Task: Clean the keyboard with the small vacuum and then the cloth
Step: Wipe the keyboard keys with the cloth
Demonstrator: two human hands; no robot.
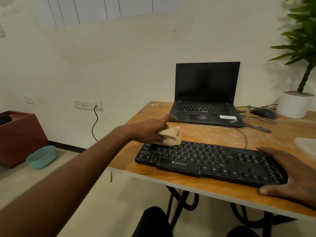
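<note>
A black keyboard [205,161] lies along the near edge of the wooden table [213,132]. My left hand [147,130] holds a bunched beige cloth [172,136] pressed on the keyboard's far left corner. Over the keyboard's right end rests my right hand [290,175], fingers spread across the number pad and thumb on the front edge, holding it steady. No small vacuum is in view.
An open black laptop [205,100] stands behind the keyboard. A black mouse [263,112] with cables and a white potted plant [293,103] sit at the back right. A clear container [306,144] is at the right edge. A red box [18,135] and teal tub [41,157] are on the floor at left.
</note>
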